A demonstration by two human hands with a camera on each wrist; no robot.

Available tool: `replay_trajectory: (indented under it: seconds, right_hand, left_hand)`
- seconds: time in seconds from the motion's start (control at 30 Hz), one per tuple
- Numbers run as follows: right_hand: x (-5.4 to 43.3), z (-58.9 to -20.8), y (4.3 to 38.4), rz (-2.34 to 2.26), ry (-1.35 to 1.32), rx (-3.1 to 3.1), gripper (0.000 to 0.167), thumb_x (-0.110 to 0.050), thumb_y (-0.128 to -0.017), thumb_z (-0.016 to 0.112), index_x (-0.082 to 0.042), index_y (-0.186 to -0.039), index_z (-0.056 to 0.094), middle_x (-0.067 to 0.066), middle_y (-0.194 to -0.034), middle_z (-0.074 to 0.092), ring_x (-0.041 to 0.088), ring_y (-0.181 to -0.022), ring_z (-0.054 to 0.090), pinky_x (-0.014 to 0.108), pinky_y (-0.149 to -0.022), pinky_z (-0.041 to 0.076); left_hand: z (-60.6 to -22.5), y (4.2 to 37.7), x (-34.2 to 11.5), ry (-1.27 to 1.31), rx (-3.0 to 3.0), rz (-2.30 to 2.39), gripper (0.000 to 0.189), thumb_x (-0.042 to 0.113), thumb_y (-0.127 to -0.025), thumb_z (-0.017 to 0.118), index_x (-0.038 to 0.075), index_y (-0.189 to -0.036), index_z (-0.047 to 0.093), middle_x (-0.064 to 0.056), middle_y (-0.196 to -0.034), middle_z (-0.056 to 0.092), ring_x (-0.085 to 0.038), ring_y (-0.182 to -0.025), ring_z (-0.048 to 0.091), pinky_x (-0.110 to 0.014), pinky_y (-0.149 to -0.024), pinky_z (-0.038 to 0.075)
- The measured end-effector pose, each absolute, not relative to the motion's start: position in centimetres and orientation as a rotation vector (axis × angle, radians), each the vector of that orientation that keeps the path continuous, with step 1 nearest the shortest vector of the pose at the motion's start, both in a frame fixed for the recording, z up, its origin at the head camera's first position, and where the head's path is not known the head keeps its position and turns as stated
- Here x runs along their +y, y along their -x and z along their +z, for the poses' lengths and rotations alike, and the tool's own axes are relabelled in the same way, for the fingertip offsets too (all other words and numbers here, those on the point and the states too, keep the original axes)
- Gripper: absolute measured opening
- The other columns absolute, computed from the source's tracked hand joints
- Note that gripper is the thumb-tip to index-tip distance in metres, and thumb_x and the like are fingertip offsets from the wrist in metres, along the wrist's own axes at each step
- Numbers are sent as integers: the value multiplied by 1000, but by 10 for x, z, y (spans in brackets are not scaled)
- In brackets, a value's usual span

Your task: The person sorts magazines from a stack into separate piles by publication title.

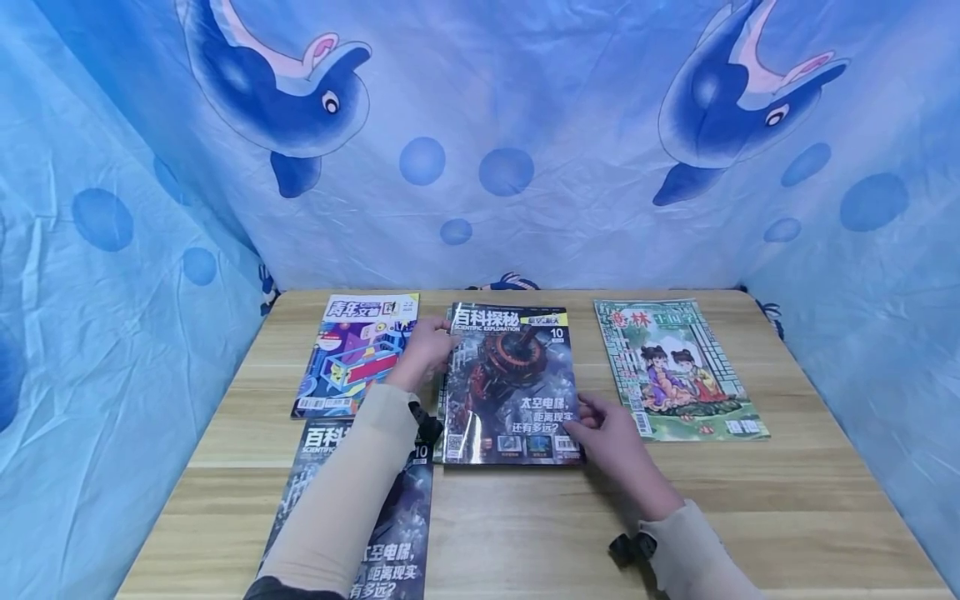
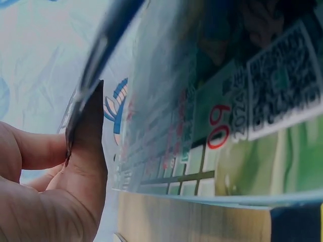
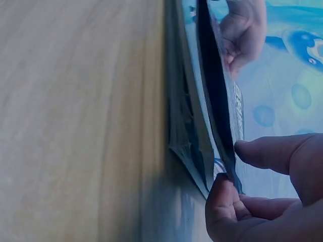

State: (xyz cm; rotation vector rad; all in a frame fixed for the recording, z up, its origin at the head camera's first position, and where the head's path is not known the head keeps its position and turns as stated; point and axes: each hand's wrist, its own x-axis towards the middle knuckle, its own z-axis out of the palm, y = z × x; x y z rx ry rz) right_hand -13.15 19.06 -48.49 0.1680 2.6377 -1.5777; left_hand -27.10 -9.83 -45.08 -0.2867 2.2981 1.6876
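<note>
A dark magazine (image 1: 517, 379) with a large "10" on its cover is held level at the middle of the table. My left hand (image 1: 426, 350) pinches its left edge near the upper corner. At the lower right edge, the thumb and fingers of my right hand (image 1: 609, 433) pinch it. In the right wrist view a narrow gap separates the magazine (image 3: 217, 85) from the pile of magazines (image 3: 189, 116) beneath. A green-covered magazine (image 2: 202, 171) lies under it in the left wrist view, and only a sliver of it shows at the left from the head.
A purple magazine (image 1: 360, 354) lies at the back left. In front of it is another dark magazine (image 1: 397, 533), partly hidden by my left forearm. To the right lies a green magazine (image 1: 678, 371) with two cartoon figures. Blue dolphin-print cloth (image 1: 465, 108) walls the wooden table (image 1: 787, 500).
</note>
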Motion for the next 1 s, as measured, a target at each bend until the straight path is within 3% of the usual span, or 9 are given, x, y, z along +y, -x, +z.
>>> replay_trajectory:
  seconds: [0.2,0.27,0.43,0.6,0.73,0.83,1.0]
  right_hand:
    - [194,-482,130,-1716,-162,2483,53,-6,-86,79,6,-134,60,11,-96,66,20,-73,61,29,-59,55]
    - [194,-480,129,-1732,-163,2455,47,-6,-85,80,5,-128,64,11,-92,66,20,-68,60,31,-54,54]
    - [191,-475,125,-1728,-149,2436,39,-7,-84,81,7,-118,67,11,-93,66,21,-72,61,31,-59,56]
    - [182,-468,117,-1731,-141,2406,36,-8,-83,82,7,-112,67,12,-94,65,21,-78,62,28,-66,56]
    - [173,-464,110,-1754,-118,2362,35,-7,-82,83,6,-109,65,11,-93,65,21,-78,62,27,-66,56]
    - [165,-462,105,-1765,-59,2325,34,-6,-82,83,5,-107,63,11,-92,63,19,-75,58,25,-63,53]
    - [149,-464,96,-1787,53,2242,29,-4,-82,82,4,-101,60,8,-86,60,16,-68,53,23,-57,50]
  left_hand:
    - [-448,267,-99,271,2291,1696,31,14,-102,62,5,-132,57,-13,-124,56,-25,-86,62,-38,-69,56]
    - [-447,265,-100,249,2279,1727,29,13,-103,62,4,-130,57,-14,-122,57,-24,-84,62,-37,-67,56]
    - [-440,256,-106,233,2263,1773,22,11,-103,60,1,-122,61,-16,-109,63,-21,-72,64,-34,-61,56]
    - [-436,247,-118,275,2274,1726,43,11,-103,61,1,-143,52,-16,-125,58,-19,-75,62,-34,-64,56]
    - [-434,238,-131,314,2281,1670,51,14,-103,61,2,-150,45,-15,-122,56,-16,-67,54,-34,-62,53]
    - [-434,231,-141,330,2271,1680,50,12,-103,59,0,-149,45,-17,-118,57,-17,-64,54,-33,-58,52]
    - [-435,217,-161,318,2301,1665,37,13,-104,57,-6,-135,52,-18,-111,58,-20,-66,60,-33,-56,54]
